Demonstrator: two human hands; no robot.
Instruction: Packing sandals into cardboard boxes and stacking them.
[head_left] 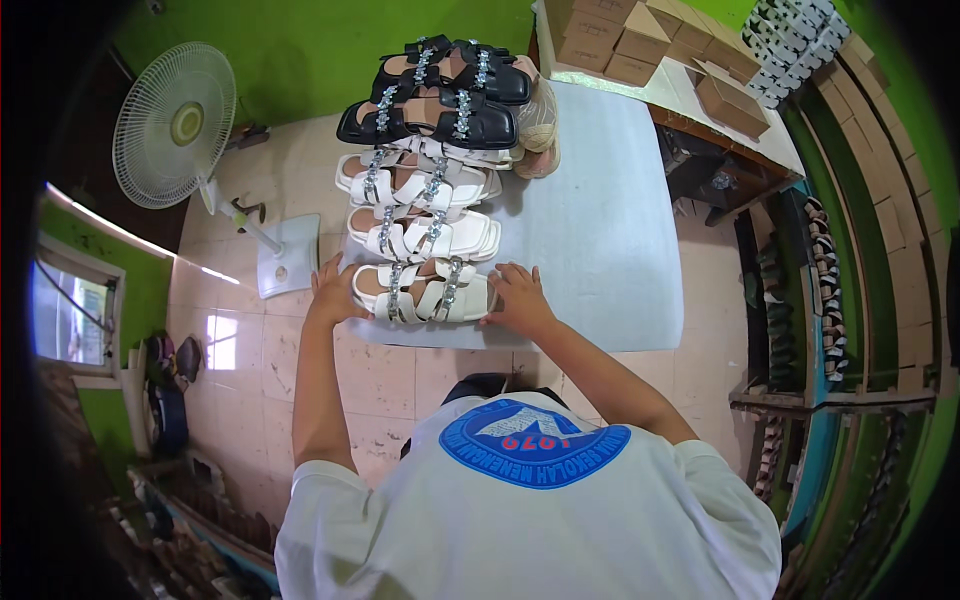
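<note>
A pair of white sandals (424, 290) with jewelled straps lies closest to me on the pale table. My left hand (334, 292) is at their heel end, fingers apart and thumb reaching toward the near side. At the toe end, my right hand (521, 297) has its fingers spread around the squared tips, touching or nearly touching them. Neither hand is wrapped round a sandal. Just behind lie more white sandals (425, 233) in a row, then another white set (420, 180). Black sandals (428, 118) with similar jewelled straps sit at the far end, stacked higher.
The table's pale cover (610, 240) extends to the right of the sandals. A white standing fan (185, 125) is on the tiled floor at left. Brown boxes (610, 45) stand on a far-right counter. Shelves (830, 300) with footwear line the right wall. Netted, beige rounded items (540, 125) sit beside the black sandals.
</note>
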